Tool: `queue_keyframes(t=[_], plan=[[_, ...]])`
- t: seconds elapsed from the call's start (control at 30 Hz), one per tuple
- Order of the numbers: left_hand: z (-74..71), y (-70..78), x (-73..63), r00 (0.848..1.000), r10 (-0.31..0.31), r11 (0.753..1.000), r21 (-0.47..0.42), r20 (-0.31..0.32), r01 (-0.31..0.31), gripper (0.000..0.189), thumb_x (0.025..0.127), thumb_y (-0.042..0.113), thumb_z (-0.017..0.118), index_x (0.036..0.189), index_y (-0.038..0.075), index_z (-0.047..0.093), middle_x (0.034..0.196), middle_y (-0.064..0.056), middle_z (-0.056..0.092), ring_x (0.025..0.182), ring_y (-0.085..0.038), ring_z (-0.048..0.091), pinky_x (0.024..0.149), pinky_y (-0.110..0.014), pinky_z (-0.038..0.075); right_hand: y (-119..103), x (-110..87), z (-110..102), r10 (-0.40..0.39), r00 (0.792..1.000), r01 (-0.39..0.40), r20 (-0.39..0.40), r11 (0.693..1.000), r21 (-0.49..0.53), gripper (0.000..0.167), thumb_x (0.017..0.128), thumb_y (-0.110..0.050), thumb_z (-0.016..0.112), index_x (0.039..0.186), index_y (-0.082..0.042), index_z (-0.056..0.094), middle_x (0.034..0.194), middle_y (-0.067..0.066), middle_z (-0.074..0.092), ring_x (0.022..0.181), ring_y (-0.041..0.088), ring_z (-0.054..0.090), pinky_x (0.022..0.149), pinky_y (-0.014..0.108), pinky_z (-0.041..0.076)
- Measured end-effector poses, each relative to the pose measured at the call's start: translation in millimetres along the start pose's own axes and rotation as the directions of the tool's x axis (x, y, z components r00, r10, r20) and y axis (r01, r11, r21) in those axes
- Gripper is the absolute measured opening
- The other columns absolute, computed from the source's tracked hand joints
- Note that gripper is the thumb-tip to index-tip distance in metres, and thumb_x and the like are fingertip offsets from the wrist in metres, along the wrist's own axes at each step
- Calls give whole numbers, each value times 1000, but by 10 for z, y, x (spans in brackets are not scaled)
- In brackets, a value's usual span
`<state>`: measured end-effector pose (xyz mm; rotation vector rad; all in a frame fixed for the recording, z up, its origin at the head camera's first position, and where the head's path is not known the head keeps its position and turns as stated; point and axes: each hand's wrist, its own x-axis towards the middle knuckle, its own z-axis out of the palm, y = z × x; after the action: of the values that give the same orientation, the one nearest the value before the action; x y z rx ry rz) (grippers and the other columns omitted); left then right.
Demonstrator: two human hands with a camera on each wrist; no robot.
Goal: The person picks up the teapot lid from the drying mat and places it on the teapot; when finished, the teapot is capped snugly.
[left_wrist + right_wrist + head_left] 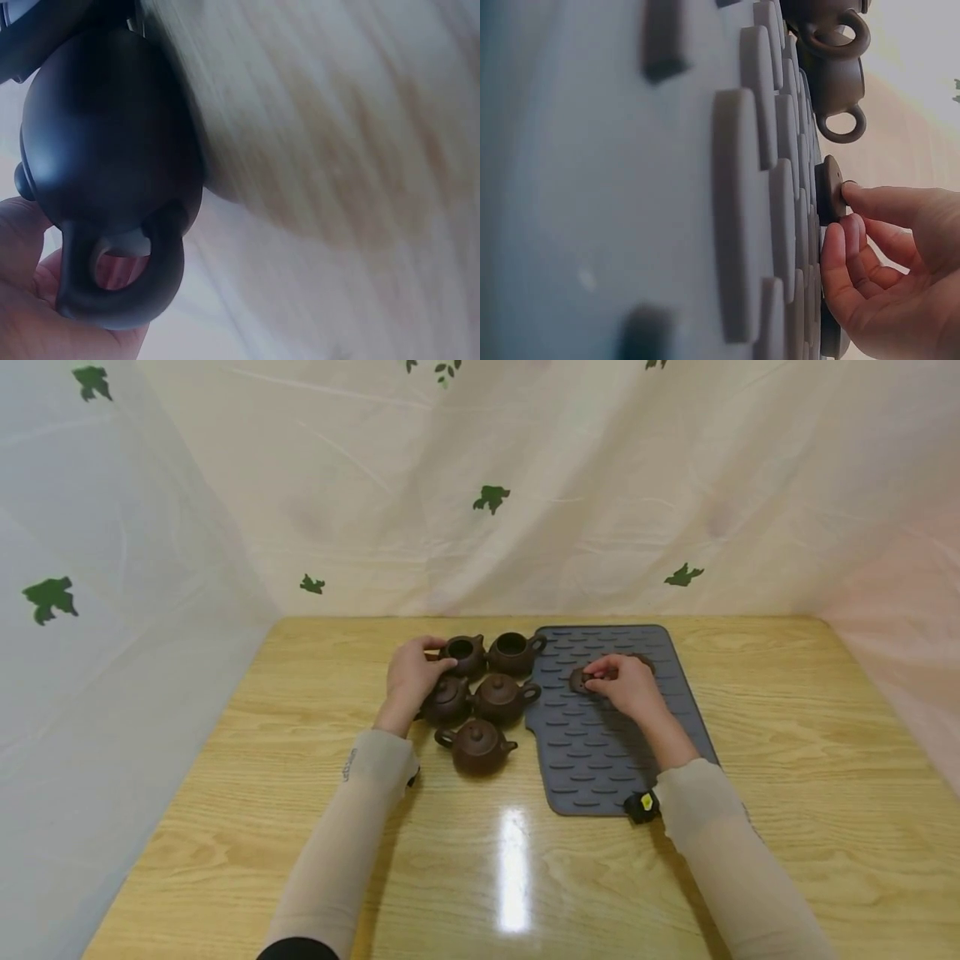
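At the far left of the group, my left hand (412, 675) holds a dark brown lidless teapot (462, 655) by its handle side, thumb in front. A lidded teapot (112, 135) fills the left of the left wrist view, with the left hand's fingers partly hidden behind it. Over the grey mat (592, 743), my right hand (633, 687) pinches a small brown teapot lid (830, 187) by its knob between thumb and fingers. The lid is at the mat's surface. Partly hidden beyond that hand, a second lid (643, 663) lies on the mat.
Another lidless teapot (512, 653) stands at the back, beside the mat's left edge. Lidded teapots stand in front of it: one in the middle (498, 699), one at left (447, 700), one nearest (478, 747). A pale curtain (420, 552) hangs behind the wooden table (285, 735).
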<state>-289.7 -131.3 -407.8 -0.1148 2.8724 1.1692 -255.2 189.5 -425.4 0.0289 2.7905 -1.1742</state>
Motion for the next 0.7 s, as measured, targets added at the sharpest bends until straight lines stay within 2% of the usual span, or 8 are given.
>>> queue_keyframes(t=[0.7], plan=[[11,-15,-14,1000,9,1000,9,-17,-9,39,92,27,74,128,14,67,129,-9,67,114,-28,67,94,-44,56,-14,-50,-12,-36,999,35,-19,999,-29,25,97,-18,65,116,-3,70,110,19,68,99,31,64,73,35,52]])
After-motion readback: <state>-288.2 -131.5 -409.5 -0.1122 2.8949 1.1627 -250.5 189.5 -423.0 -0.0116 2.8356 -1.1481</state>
